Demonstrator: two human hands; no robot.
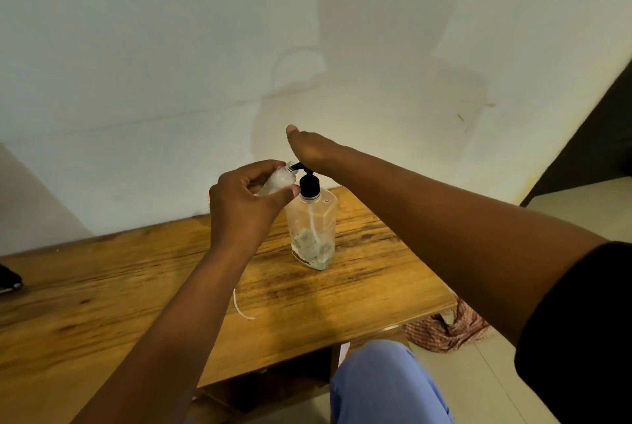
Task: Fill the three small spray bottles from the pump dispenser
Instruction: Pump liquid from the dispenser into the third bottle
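Left hand point(244, 199) tilts spray bottle point(278, 179) (spout-level).

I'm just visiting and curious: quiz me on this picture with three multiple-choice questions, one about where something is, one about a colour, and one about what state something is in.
1. Where is the small spray bottle?
A. Lying on the table
B. Held at the pump's spout
C. On the floor

2. What colour is the pump head of the dispenser?
A. Black
B. White
C. Red

3. How full is the pump dispenser?
A. Full to the neck
B. Half full
C. Nearly empty, a little at the bottom

Answers:
1. B, the left hand grips the bottle with its open mouth at the spout.
2. A, the pump head is black under the right hand pressing on it.
3. C, liquid shows only near the clear dispenser's base on the wooden table.
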